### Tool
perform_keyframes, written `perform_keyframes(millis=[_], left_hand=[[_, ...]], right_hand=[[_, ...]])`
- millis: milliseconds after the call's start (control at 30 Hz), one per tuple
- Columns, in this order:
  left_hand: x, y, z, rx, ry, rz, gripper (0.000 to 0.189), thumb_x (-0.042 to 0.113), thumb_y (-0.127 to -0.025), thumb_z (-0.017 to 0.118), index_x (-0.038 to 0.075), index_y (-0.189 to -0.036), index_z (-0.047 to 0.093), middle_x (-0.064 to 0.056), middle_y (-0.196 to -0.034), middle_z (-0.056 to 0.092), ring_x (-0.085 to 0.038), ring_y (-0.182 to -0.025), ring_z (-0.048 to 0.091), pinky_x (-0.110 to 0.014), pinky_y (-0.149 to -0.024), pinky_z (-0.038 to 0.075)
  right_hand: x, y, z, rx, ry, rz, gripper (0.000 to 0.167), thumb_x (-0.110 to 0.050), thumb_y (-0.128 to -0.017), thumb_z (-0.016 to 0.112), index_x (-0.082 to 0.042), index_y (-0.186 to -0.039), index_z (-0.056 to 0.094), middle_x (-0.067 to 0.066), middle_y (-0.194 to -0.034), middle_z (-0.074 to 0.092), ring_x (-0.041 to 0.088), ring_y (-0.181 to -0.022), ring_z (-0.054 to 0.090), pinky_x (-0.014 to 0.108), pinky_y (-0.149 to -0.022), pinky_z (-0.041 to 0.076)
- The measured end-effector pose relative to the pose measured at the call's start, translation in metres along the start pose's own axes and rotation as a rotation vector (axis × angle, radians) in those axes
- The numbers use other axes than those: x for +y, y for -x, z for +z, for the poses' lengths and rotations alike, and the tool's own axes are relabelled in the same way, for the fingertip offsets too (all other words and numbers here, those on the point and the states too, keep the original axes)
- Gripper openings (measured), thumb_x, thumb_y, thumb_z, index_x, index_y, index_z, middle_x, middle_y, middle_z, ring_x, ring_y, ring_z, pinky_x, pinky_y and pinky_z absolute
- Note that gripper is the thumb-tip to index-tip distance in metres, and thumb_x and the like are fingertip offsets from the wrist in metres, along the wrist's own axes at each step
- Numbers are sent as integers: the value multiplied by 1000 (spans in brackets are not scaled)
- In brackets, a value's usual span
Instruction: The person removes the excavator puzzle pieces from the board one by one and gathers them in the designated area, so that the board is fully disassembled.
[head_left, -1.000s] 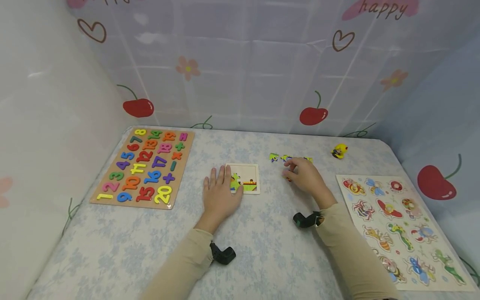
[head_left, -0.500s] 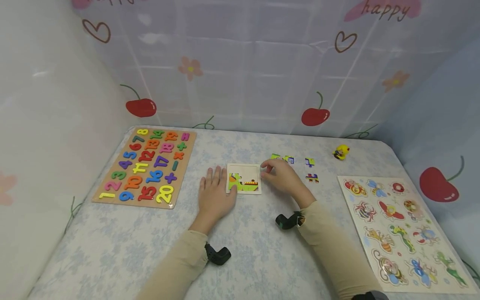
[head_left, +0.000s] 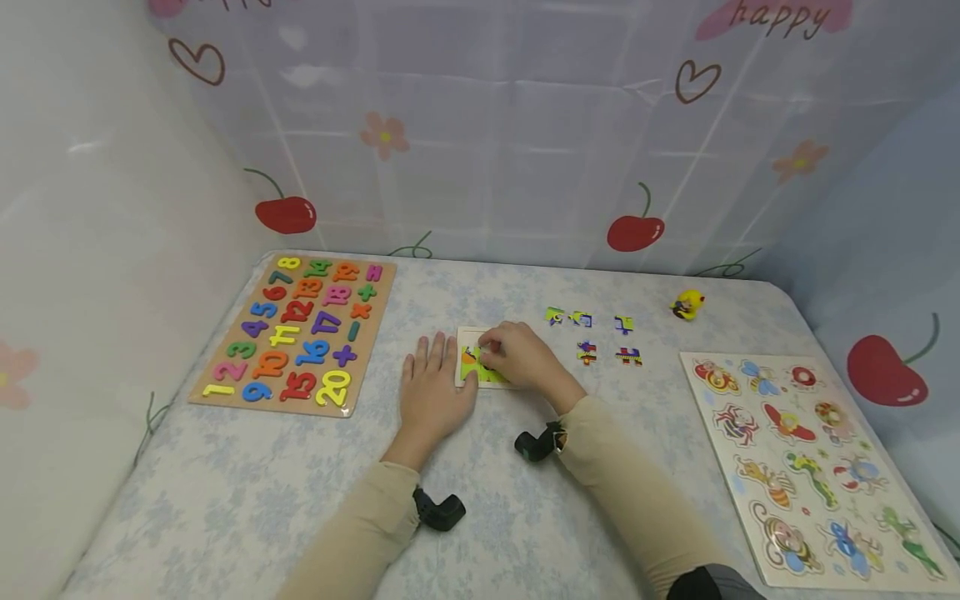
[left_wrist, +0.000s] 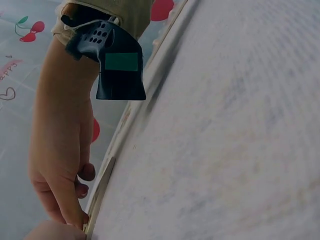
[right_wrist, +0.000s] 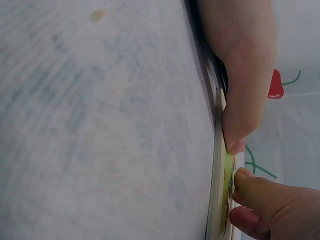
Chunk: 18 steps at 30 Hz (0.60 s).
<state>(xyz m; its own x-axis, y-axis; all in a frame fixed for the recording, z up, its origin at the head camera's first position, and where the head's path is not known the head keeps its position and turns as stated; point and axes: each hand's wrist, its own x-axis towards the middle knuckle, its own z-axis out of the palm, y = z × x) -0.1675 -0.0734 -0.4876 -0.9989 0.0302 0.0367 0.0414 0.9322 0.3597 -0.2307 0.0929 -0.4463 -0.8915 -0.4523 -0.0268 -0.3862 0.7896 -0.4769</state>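
Note:
A small square wooden puzzle tray (head_left: 470, 334) lies mid-table, with green and orange jigsaw pieces (head_left: 468, 364) fitted in its lower left. My left hand (head_left: 433, 400) rests flat beside it, fingers straight, its thumb touching the tray's left edge. Over the tray, my right hand (head_left: 521, 358) pinches a puzzle piece that its fingers mostly hide. In the right wrist view the right hand's thumb and fingers (right_wrist: 252, 192) are down at the tray's picture surface, near the left thumb (right_wrist: 240, 125). From the left wrist view, the right hand (left_wrist: 62, 150) bends down to the tray's rim.
Several loose jigsaw pieces (head_left: 587, 353) lie right of the tray. A number board (head_left: 296, 333) is at the left and an insect picture board (head_left: 810, 475) at the right. A yellow toy figure (head_left: 686, 305) stands behind. Curtains (head_left: 480, 167) rise around the table.
My right hand has moved left from the loose pieces, past the tray's right edge, to over the tray. The left hand has slid slightly left off the tray's face to its edge.

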Motion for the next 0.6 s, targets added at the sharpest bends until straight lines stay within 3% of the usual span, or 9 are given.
perform_keyframes(millis=[267, 600], left_hand=[[1, 0, -3, -5, 7, 3, 74, 57, -100, 35, 17, -160, 20, -5, -168, 15, -29, -156, 4, -53, -125, 5], [1, -1, -4, -14, 4, -3, 74, 57, -99, 35, 16, -159, 22, -5, -167, 16, -29, -156, 5, -53, -125, 6]], right_hand=[[-3, -2, 7, 30, -30, 1, 22, -29, -94, 69, -12, -109, 70, 1, -93, 62, 18, -86, 53, 33, -78, 46], [-4, -3, 7, 47, -169, 3, 16, -21, -90, 74, -15, -99, 62, 0, -94, 66, 17, -88, 59, 34, -82, 50]])
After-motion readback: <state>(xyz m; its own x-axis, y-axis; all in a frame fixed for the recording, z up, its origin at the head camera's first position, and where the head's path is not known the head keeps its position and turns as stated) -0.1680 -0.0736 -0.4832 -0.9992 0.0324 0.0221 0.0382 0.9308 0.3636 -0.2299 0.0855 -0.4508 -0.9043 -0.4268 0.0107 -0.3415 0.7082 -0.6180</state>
